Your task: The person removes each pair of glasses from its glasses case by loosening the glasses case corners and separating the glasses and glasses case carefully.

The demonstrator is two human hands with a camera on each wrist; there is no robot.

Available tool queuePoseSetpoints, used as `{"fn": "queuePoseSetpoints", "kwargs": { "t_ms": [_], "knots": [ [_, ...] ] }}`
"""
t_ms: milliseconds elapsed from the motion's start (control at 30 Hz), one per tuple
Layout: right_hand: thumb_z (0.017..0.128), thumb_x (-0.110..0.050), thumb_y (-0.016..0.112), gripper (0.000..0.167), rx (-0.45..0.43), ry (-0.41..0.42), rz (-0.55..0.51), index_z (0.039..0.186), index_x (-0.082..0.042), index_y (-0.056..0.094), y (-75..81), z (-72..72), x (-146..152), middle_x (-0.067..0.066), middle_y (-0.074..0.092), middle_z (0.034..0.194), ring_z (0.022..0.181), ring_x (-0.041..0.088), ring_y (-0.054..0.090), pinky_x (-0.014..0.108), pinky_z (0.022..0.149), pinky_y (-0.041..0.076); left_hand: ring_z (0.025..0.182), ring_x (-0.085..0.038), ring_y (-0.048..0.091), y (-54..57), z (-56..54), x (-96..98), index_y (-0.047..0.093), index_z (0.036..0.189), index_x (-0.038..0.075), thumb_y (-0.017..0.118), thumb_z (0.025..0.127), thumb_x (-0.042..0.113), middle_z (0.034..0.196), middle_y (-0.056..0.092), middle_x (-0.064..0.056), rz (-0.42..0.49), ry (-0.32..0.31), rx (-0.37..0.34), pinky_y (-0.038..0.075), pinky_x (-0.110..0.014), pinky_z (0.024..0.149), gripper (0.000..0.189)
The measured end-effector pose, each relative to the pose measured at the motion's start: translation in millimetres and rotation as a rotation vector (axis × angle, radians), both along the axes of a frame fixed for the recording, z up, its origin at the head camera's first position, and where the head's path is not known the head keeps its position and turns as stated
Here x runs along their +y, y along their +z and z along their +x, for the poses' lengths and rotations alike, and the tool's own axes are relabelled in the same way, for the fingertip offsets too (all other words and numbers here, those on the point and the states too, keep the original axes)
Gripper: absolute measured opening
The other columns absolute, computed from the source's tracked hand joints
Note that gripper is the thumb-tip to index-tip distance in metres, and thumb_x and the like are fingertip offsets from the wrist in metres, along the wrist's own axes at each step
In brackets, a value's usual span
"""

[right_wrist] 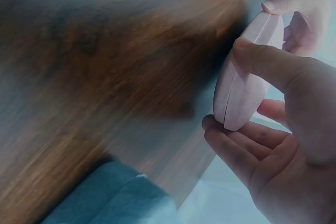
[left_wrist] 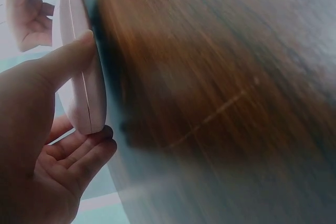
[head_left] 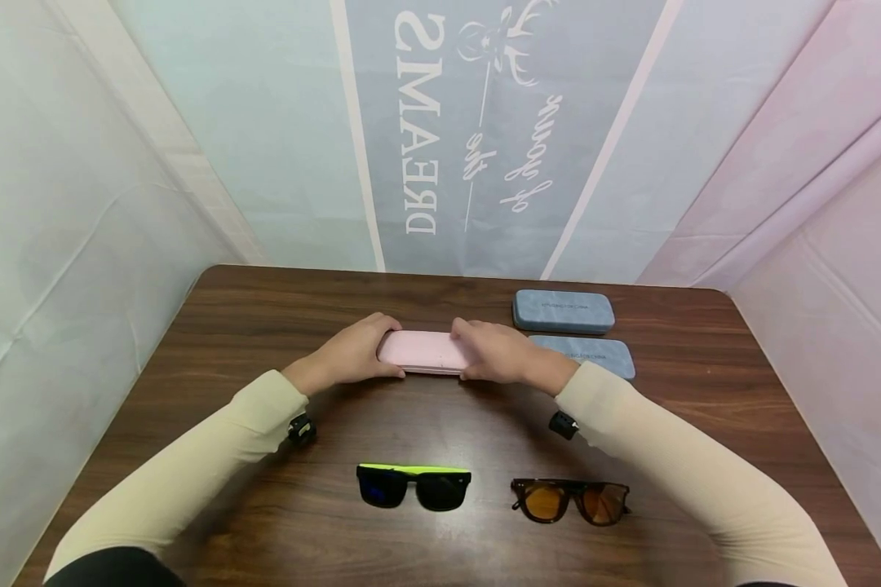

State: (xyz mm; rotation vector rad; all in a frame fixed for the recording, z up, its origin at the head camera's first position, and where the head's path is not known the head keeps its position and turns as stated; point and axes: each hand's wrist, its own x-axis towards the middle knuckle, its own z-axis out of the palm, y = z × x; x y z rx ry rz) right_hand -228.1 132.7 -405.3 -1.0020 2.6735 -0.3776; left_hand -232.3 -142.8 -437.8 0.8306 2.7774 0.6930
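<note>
A pink glasses case (head_left: pixel 427 351) lies crosswise between both hands toward the back of the table, its lid seam closed along the near side. My left hand (head_left: pixel 350 351) grips its left end, thumb on the near side and fingers around the far side. At the other end my right hand (head_left: pixel 501 351) holds it the same way. The left wrist view shows the case (left_wrist: pixel 79 77) pinched with the thumb across its seam. In the right wrist view, fingers curl under the end of the case (right_wrist: pixel 239 93).
Two blue glasses cases, one farther back (head_left: pixel 564 311) and one nearer (head_left: pixel 595 354), lie by the right hand, which partly covers the nearer. In front are black sunglasses with a green top edge (head_left: pixel 413 487) and brown-lensed sunglasses (head_left: pixel 571 500). A printed curtain (head_left: pixel 279 163) hangs behind the wooden table (head_left: pixel 323 505).
</note>
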Motion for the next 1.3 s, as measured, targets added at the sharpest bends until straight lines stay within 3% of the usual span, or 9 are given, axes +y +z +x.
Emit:
{"fn": "queuePoseSetpoints", "kwargs": {
  "t_ms": [467, 767, 1000, 1300],
  "knots": [
    [0.086, -0.024, 0.085, 0.053, 0.031, -0.017, -0.048, 0.125, -0.009, 0.052, -6.6, -0.5, 15.7, 0.012, 0.064, 0.111, 0.087, 0.021, 0.058, 0.04, 0.077, 0.05, 0.107, -0.022, 0.06, -2.7, -4.4, 15.1, 0.06, 0.127, 0.002, 0.09, 0.078, 0.039, 0.121, 0.061, -0.011, 0.033, -0.008, 0.031, 0.051, -0.04, 0.093, 0.068],
    [0.085, -0.03, 0.086, 0.054, 0.074, 0.0, -0.08, 0.117, -0.007, 0.048, -14.0, 1.9, 12.6, 0.007, 0.06, 0.097, 0.081, 0.019, 0.057, 0.036, 0.071, 0.05, 0.106, -0.022, 0.059, -10.0, -5.3, 15.7, 0.059, 0.127, 0.002, 0.09, 0.078, 0.035, 0.12, 0.059, -0.011, 0.059, 0.002, 0.041, 0.051, -0.039, 0.093, 0.067],
    [0.087, -0.028, 0.084, 0.065, 0.098, -0.012, -0.078, 0.136, -0.007, 0.046, -18.6, 3.5, 10.9, 0.015, 0.066, 0.116, 0.096, 0.024, 0.066, 0.042, 0.081, 0.054, 0.106, -0.022, 0.058, -8.9, -5.6, 16.6, 0.058, 0.129, 0.001, 0.089, 0.08, 0.035, 0.122, 0.059, -0.011, 0.039, -0.007, 0.028, 0.051, -0.038, 0.093, 0.067],
    [0.086, -0.031, 0.085, 0.062, 0.105, -0.007, -0.036, 0.131, -0.008, 0.05, -16.6, 0.3, 8.8, 0.014, 0.068, 0.112, 0.092, 0.023, 0.067, 0.041, 0.078, 0.055, 0.107, -0.023, 0.056, -3.3, -4.5, 22.0, 0.057, 0.133, -0.001, 0.088, 0.08, 0.033, 0.122, 0.057, -0.012, -0.034, -0.009, 0.027, 0.049, -0.039, 0.096, 0.07]
  ]
}}
